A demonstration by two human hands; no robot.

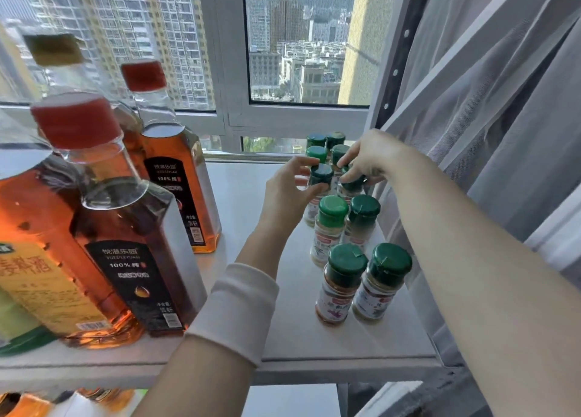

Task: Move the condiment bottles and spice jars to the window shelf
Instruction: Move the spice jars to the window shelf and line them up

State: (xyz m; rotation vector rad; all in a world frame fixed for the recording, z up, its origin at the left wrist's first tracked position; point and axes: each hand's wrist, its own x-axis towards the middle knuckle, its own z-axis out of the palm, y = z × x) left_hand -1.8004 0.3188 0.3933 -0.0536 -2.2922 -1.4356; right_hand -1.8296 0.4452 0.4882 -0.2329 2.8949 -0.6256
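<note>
near-left bottle: cut by the left edge | held jars: our left hand and right hand hide their bodies | jar labels: too blurred for us to read

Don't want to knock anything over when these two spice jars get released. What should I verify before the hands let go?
1. The left hand holds the left jar at its cap: ok.
2. The right hand holds the right jar at its cap: ok.
3. Both jars' bases down on the shelf: cannot tell, nearer jars hide them.
4. The front jars upright, caps on: ok.
5. The oil bottles stand apart from the jar rows: ok.
</note>
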